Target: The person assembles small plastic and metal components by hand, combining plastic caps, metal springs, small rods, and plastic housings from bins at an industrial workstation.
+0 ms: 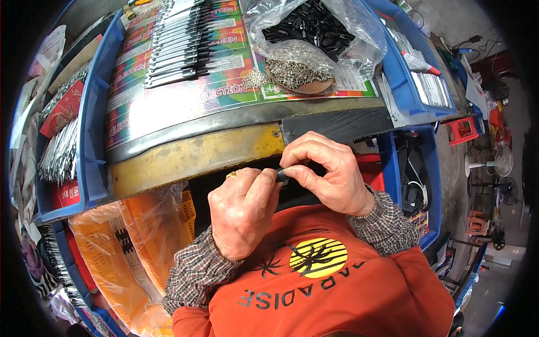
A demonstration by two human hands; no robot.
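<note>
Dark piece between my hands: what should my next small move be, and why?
Perhaps ease the right hand back slightly while the left hand steadies the dark piece: both hands pinch it and cover most of it, so its fit is hard to see.

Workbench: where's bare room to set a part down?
Bare: printed sheet between left blue bin and rod row; yellow front edge ahead of left hand. Crowded: right side, with metal-piece pile and bag of black parts.
</note>
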